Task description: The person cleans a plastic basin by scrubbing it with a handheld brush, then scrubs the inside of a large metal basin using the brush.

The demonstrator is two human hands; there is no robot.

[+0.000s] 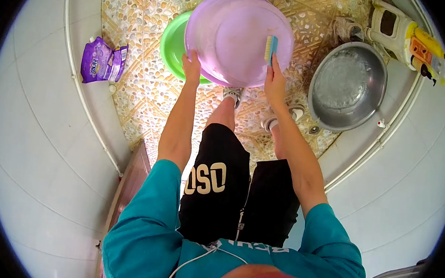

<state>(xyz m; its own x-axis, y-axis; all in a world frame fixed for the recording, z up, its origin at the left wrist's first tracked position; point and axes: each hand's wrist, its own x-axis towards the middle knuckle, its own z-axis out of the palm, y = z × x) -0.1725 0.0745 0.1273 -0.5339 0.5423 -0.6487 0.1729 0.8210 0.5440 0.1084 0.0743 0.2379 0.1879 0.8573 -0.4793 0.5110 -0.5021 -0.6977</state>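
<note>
The fingers of the right hand [275,83] are closed on a blue pale-bristled brush [274,50]; by the left hand [191,69], a round pink plastic basin [234,38] is held partly over a green plastic basin [172,45]. If loosely gripped, it could be tipped by scrubbing.

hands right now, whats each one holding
Left hand: closed on the rim of the pink basin.
Right hand: closed on the blue brush, at the basin's other side.
</note>
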